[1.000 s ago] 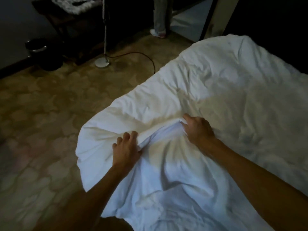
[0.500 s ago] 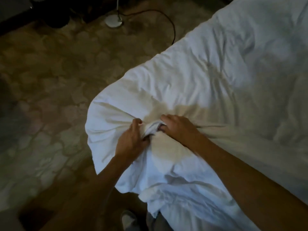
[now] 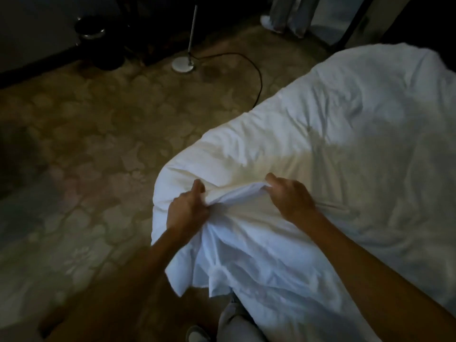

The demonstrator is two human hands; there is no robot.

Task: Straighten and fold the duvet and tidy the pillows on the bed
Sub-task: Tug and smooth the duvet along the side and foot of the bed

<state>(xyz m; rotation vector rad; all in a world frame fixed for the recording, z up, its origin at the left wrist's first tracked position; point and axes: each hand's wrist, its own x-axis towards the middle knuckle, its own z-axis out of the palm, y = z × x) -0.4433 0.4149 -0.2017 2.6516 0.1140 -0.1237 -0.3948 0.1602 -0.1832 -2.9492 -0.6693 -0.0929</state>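
Item, far left, top: a dark round bin [image 3: 90, 28] with a shiny rim, standing on the patterned carpet [image 3: 86, 144] close to the wall

Item: a floor lamp [image 3: 183, 64], white round base on the carpet, thin pole rising out of my view; a black cable [image 3: 257, 77] curves from it toward the duvet [image 3: 357, 132]

Item: left hand [image 3: 188, 209], fingers curled and clenched round a bunch of white cloth at the duvet's near corner, thumb pointing up

Item, bottom edge: the wearer's shoe [image 3: 197, 334] and grey trouser leg [image 3: 237, 322], just below the hanging corner

Item: a raised ridge of cloth [image 3: 237, 193], pulled taut between the two hands

Item: right hand [image 3: 291, 197], fingers curled under, grasping the other end of that ridge

Item: the duvet itself, white and rumpled, lying over the bed, which it hides from me; it fills the right of my view, and its near corner droops toward the carpet

Item, top: a second person's pale shoe [image 3: 269, 21] on the carpet beyond the duvet, trouser legs above it
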